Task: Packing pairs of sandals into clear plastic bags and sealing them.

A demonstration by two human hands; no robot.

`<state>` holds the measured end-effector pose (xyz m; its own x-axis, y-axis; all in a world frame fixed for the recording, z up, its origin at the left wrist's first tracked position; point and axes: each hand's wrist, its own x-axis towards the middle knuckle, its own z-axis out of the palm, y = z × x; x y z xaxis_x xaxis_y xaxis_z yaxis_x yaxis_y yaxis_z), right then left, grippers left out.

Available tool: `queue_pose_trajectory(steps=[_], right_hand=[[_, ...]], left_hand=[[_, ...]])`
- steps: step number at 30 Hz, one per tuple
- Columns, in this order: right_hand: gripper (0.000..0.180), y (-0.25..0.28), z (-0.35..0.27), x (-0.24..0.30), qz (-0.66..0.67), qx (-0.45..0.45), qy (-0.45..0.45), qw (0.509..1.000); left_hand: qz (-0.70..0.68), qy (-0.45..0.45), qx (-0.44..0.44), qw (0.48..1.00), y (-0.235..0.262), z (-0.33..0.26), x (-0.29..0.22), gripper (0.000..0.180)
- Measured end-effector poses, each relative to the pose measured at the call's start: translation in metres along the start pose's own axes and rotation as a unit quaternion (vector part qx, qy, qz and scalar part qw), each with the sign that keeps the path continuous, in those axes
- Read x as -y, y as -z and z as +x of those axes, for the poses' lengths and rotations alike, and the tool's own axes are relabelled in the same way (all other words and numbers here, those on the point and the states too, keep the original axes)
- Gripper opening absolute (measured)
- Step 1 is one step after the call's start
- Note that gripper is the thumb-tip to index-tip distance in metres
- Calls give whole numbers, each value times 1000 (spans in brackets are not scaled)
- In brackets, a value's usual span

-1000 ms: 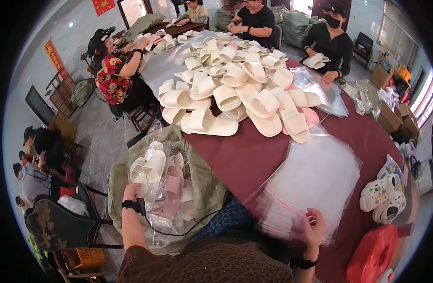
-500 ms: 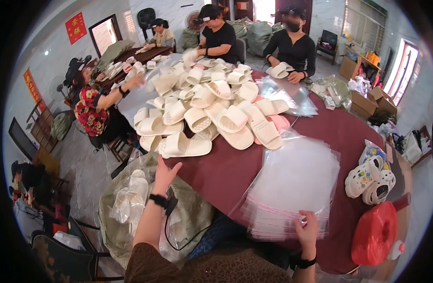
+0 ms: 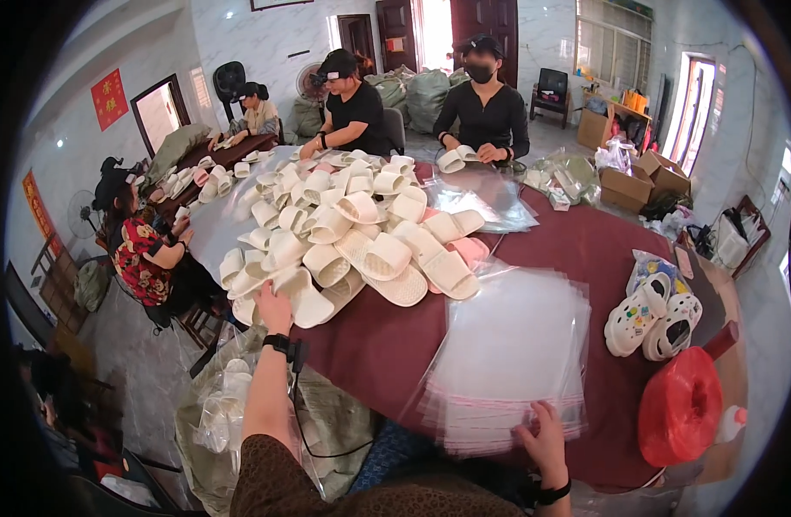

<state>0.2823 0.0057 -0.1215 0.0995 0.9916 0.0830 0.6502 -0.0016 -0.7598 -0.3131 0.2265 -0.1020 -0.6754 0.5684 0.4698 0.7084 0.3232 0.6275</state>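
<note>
A heap of cream slippers (image 3: 331,202) covers the middle left of the table. At its near left edge my left hand (image 3: 275,308) is closed on a cream slipper (image 3: 305,299), which is tilted; part of my fingers' grip is hidden. In front of me lies a fanned stack of clear plastic bags (image 3: 512,345) with pinkish strips along the near edge. Over that stack's near right corner, my right hand (image 3: 544,438) has its fingers apart and loosely bent, holding nothing. Whether its fingertips touch the bags, I cannot tell. Pink slippers (image 3: 470,251) show beneath the cream ones.
Decorated white clogs (image 3: 650,319), a red plastic roll (image 3: 682,405) and a white bottle (image 3: 731,422) stand at the right of the dark red table (image 3: 576,258). A woven sack (image 3: 202,439) with bagged slippers is below left. Across the table, a person (image 3: 482,103) handles slippers; others work farther left.
My left hand has moved onto the nearest slipper and taken hold of it, tilting it. My right hand stays by the bags. The view has shifted; the co-worker at left has lowered an arm.
</note>
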Motion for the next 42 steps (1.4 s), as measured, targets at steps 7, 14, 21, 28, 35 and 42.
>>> queue_pose_trajectory(steps=[7,14,21,28,35,42], right_hand=[[59,-3,0,7,-60,-5,42,997],[80,-5,0,13,-118,-11,39,992],[98,-3,7,9,124,-89,-34,988],[88,0,-2,-25,178,-129,-83,972],[65,13,-9,-32,315,-146,-115,931],[25,24,-3,26,119,-93,-13,989]], left_hand=[[-79,-202,-110,970,107,20,-113,52],[-190,-359,-59,912,151,-16,-205,54],[-310,-380,41,870,152,-91,-278,43],[-450,-286,340,775,56,-210,-311,49],[-312,-343,372,804,-39,-268,-255,53],[-339,-216,575,713,-36,-283,-211,83]])
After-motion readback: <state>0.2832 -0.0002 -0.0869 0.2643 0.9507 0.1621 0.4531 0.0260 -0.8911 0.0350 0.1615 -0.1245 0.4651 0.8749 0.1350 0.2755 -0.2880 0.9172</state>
